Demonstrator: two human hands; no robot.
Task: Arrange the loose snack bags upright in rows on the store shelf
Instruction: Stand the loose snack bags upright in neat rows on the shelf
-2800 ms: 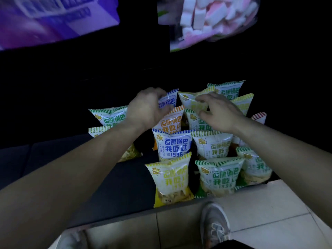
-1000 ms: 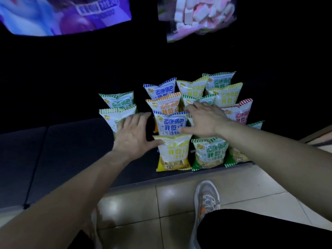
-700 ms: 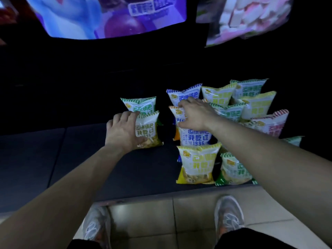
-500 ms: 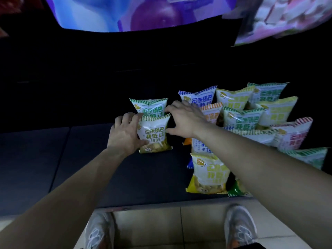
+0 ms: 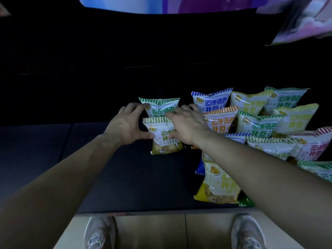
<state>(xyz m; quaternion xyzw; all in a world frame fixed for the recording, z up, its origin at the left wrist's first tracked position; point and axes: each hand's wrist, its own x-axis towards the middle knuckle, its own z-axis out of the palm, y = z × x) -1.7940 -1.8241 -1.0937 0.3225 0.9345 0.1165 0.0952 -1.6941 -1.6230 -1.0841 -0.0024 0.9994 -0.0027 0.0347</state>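
Two green-striped snack bags stand one behind the other on the dark low shelf (image 5: 125, 177). The front green bag (image 5: 164, 139) is upright, with my left hand (image 5: 125, 125) pressed on its left side and my right hand (image 5: 186, 124) on its right side and top. The rear green bag (image 5: 161, 105) stands just behind, and my left fingertips touch its corner. To the right stand rows of upright bags: a blue bag (image 5: 210, 100), an orange bag (image 5: 221, 120), several green and yellow ones, and a yellow bag (image 5: 218, 184) at the front.
The shelf's front edge (image 5: 143, 212) meets a tiled floor (image 5: 152, 230), where my two shoes show. Bright packaging hangs overhead at the top and top right. A red-striped bag (image 5: 314, 142) stands at the far right. The shelf's left part is dark.
Both hands left the right-hand rows and moved left to the two green bags. They now hold the front green bag from both sides; the view has shifted left and closer.
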